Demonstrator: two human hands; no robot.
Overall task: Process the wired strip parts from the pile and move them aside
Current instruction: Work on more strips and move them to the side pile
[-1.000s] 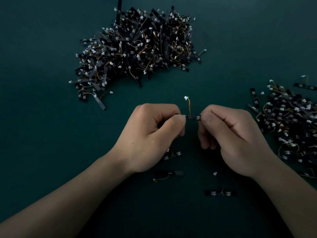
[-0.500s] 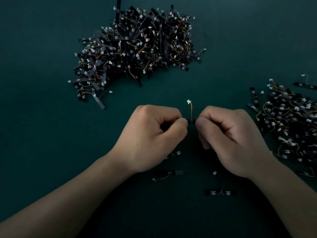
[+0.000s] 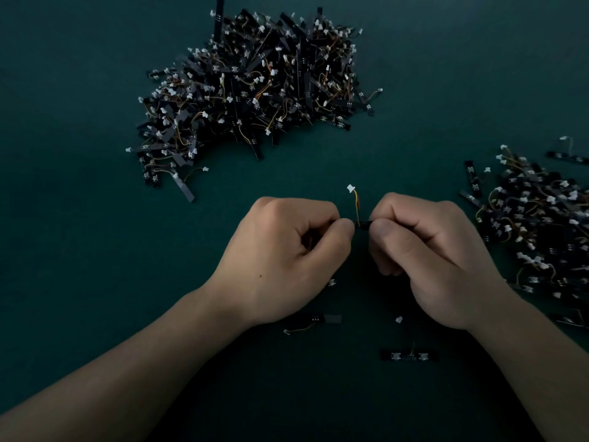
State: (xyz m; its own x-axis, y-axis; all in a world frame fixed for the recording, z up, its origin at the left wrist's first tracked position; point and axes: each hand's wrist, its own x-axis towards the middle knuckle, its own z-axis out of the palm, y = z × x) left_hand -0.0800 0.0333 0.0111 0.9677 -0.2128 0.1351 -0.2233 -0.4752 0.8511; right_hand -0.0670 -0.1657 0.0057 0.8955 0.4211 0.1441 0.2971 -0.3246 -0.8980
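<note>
I hold one small black strip (image 3: 362, 222) just above the dark green bench (image 3: 95, 218), near the middle of my view. My left hand (image 3: 287, 260) pinches its left end and my right hand (image 3: 436, 260) pinches its right end. The fingers (image 3: 338, 231) of both hands are curled and clamped on it, thumb against forefinger, so only a short bit of the strip shows in the gap between them. From that bit a thin orange and yellow wire (image 3: 357, 205) stands up toward 12 o'clock and ends in a little white plug (image 3: 350, 187).

The big pile (image 3: 255, 84) of wired strips lies at 11 o'clock from my hands, well apart from them, a tangle of black strips, orange wires and white plugs. A second heap (image 3: 541, 224) of the same parts lies at 3 o'clock, near my right hand and running off the edge of the view.

A few loose parts lie on the bench at 6 o'clock. One strip with a wire (image 3: 314, 319) sits just beside my left wrist. Another flat strip (image 3: 409, 356) lies closer to me, between my forearms. A single white plug (image 3: 398, 319) lies near my right wrist. A small pale bit (image 3: 331, 281) peeks out from under my left hand; I cannot tell what it is.
</note>
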